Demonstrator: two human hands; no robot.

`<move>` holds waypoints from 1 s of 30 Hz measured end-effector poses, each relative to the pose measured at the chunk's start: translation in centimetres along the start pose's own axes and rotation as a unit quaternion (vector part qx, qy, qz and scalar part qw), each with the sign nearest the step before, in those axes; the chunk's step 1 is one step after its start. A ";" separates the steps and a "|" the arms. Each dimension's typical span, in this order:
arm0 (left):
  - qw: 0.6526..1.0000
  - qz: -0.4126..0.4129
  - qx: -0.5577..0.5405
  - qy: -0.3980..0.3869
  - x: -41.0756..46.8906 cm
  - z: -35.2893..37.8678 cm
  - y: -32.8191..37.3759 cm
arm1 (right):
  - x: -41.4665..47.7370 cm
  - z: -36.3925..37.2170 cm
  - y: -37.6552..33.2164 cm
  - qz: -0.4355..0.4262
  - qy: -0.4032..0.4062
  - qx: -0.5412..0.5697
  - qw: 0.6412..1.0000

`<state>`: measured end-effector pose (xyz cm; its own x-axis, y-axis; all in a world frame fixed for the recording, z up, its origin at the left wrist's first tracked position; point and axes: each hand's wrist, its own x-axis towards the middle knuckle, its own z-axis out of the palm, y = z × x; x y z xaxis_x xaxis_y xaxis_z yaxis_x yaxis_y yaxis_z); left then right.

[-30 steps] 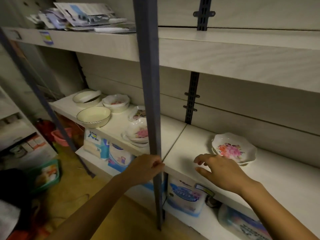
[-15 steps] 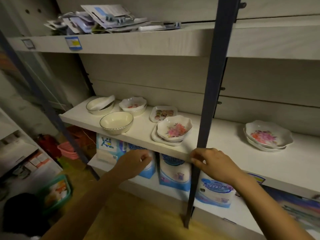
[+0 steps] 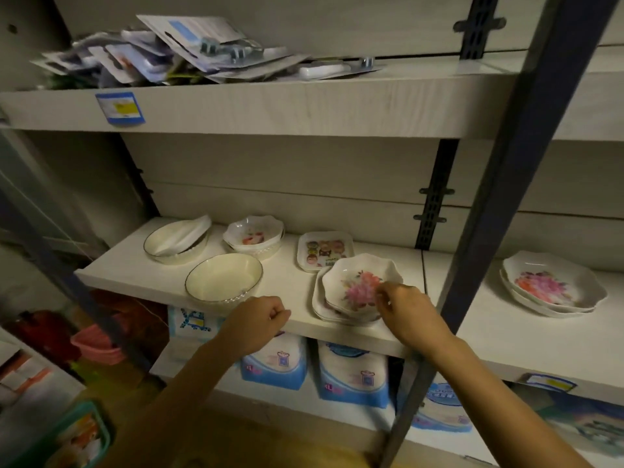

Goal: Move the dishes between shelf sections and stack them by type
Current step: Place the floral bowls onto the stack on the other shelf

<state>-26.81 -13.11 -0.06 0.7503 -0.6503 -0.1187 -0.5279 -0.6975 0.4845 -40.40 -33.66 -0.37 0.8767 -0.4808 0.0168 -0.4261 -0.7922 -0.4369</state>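
shelf board [image 3: 128, 268]: pale wood-grain laminate, matt | upright post [image 3: 516, 163]: dark painted metal, smooth | floral dish [image 3: 354, 282]: white, smooth, glossy | cream bowl [image 3: 219, 282]: glossy | packets [image 3: 351, 373]: shiny plastic film | carded goods [image 3: 202, 45]: paper card, clear plastic

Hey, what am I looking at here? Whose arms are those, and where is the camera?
There is no machine here. A person wears a wide-angle camera on the head, so you look down along both bare arms. The shelf holds dishes: a cream bowl, a cartoon plate, and a flowered stack beyond the blue post. The right hand seems to pinch the rim of the top flowered dish. The left hand is a fist holding nothing.
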 end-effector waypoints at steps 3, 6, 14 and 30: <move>1.000 0.010 -0.003 -0.008 3.0 -0.8 -1.1 | 2.9 0.3 0.1 0.065 0.020 -0.021 0.997; 1.000 0.008 0.009 -0.027 5.5 -1.3 -1.8 | 5.5 0.4 0.4 0.146 0.010 -0.045 0.988; 0.996 0.047 0.004 -0.081 10.3 -1.1 -3.5 | 9.3 1.8 1.2 0.281 -0.019 -0.168 0.945; 0.979 0.123 0.025 -0.160 15.1 -2.0 -6.6 | 8.4 -0.5 -1.7 0.333 -0.064 -0.080 0.937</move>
<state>-11.22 -17.75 -3.33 0.4393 -0.8562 -0.2720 -0.7019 -0.5161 0.4909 -32.43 -36.53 0.99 0.4189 -0.8484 -0.3237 -0.9078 -0.3830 -0.1711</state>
